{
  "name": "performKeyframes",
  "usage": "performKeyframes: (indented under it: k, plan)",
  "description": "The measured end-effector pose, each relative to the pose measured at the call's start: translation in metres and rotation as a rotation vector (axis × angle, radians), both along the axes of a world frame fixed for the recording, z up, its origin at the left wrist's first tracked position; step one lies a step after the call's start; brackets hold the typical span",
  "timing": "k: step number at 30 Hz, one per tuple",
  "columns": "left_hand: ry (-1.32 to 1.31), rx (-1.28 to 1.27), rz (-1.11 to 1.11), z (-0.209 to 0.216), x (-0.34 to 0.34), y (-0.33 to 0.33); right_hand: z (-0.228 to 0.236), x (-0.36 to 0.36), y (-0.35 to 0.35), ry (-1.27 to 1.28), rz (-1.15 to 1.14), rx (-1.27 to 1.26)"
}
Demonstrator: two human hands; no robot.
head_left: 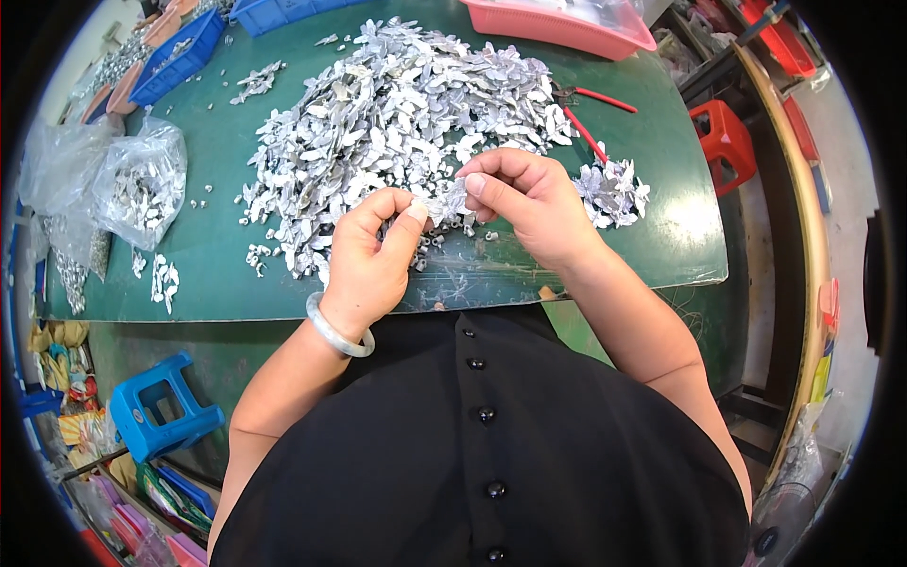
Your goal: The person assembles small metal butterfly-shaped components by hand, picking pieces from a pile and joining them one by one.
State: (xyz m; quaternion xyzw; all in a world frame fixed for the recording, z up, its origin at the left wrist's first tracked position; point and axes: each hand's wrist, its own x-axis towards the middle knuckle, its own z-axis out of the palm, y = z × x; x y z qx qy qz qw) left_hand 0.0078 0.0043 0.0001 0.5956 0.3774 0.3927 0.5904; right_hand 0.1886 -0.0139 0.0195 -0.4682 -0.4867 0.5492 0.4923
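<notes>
Between my two hands, above the front edge of a big heap of silvery leaf-shaped metal castings [378,123], is one flat silvery casting [446,200]. My left hand [370,248], with a pale bangle [338,327] at its wrist, pinches the casting's left side between thumb and fingertips. My right hand [534,203] pinches its right side the same way. The fingertips partly cover the piece, so its full shape is hidden. To the right of my right hand lies a smaller pile of castings [614,192], with red-handled pliers [588,134] just behind it.
The green table [652,260] also bears clear plastic bags [142,184] of metal pieces at left. Blue bins [178,59] stand at the back left, a pink tray [557,24] at the back. A blue stool [162,406] and a red stool [723,142] flank the table.
</notes>
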Motion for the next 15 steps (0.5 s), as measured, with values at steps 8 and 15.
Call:
performKeyframes:
  k: [8,15]
  plan:
    - [-0.020,-0.008,0.011,-0.002,0.000,-0.001,0.001,0.002,-0.005,0.087,0.030,-0.047]
    - [-0.152,-0.168,-0.027,0.009,0.000,-0.003,0.004,-0.001,-0.009,0.142,0.018,-0.037]
